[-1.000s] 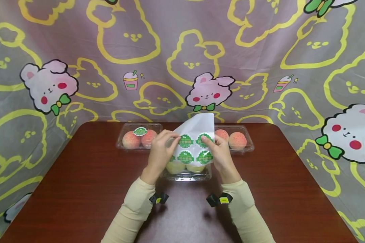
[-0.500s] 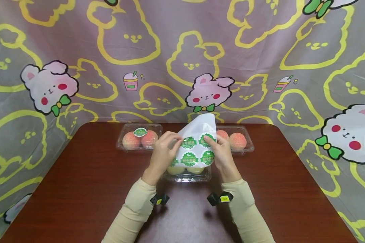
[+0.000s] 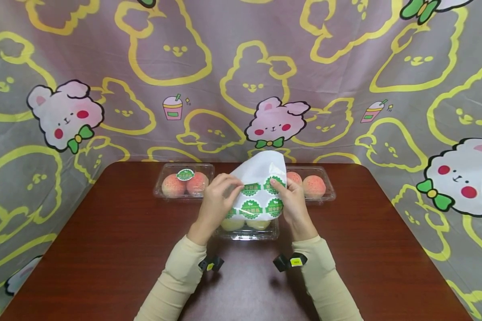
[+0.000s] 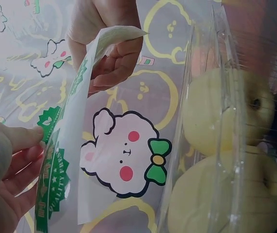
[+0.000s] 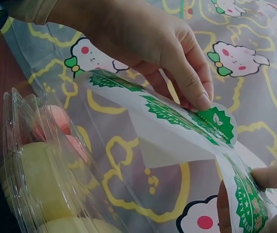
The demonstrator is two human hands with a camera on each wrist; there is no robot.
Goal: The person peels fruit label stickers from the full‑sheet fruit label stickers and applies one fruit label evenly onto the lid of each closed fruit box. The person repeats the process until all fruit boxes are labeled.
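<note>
Beyond the sheet (image 3: 261,168) partly hiding yellow fruit (image 3: 233,224) sit peach boxes (image 3: 183,197).

Sticker sheet (image 3: 261,192) in both hands (image 3: 216,200) (image 3: 295,204)

The desk (image 3: 104,258) has a dark red-brown, wood-grained top with rounded far corners. Near its far edge lie a left clear box (image 3: 165,170) and a right clear box (image 3: 327,176) of peaches (image 3: 314,186); nearer, between them, sits a third clear box (image 3: 247,234) of pale yellow fruit (image 3: 258,224).
</note>
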